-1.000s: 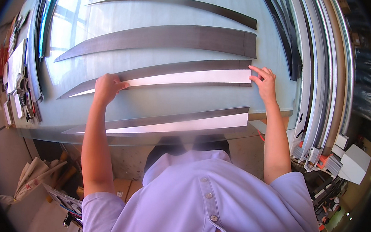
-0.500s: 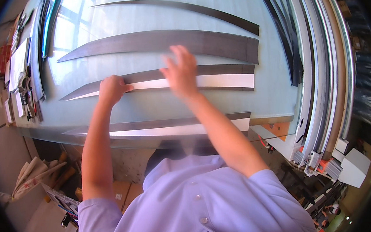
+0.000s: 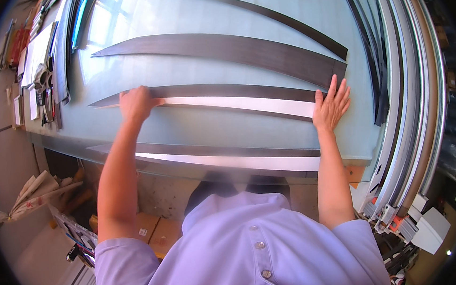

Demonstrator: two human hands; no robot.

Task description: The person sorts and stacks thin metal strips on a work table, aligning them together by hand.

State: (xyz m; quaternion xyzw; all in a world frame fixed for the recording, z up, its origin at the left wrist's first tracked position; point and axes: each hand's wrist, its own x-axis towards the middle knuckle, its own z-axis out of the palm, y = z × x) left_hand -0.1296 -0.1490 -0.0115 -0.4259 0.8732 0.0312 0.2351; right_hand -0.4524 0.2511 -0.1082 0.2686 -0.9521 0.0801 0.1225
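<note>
A long, curved dark strip (image 3: 218, 90) with a white band along its near side lies across the glass-topped table (image 3: 270, 131). My left hand (image 3: 138, 105) is closed at the strip's narrow left part, with the thumb along its near edge. What the fingers grip underneath is hidden. My right hand (image 3: 331, 105) lies flat with spread fingers at the wide right end, covering that end. Beyond it lies a broad, plain dark curved strip (image 3: 231, 51), which tapers to a point at the left.
A thinner dark strip (image 3: 271, 11) lies farthest back. Nearest me, a similar white-banded strip (image 3: 240, 157) runs along the table's front edge. Long metal profiles (image 3: 415, 101) flank the right side. Scissors (image 3: 43, 76) and pens crowd the left edge.
My right hand has moved right, from above the strip's middle to its right end, and now lies flat. My left hand stays at the narrow part. The whole view has shifted slightly.
</note>
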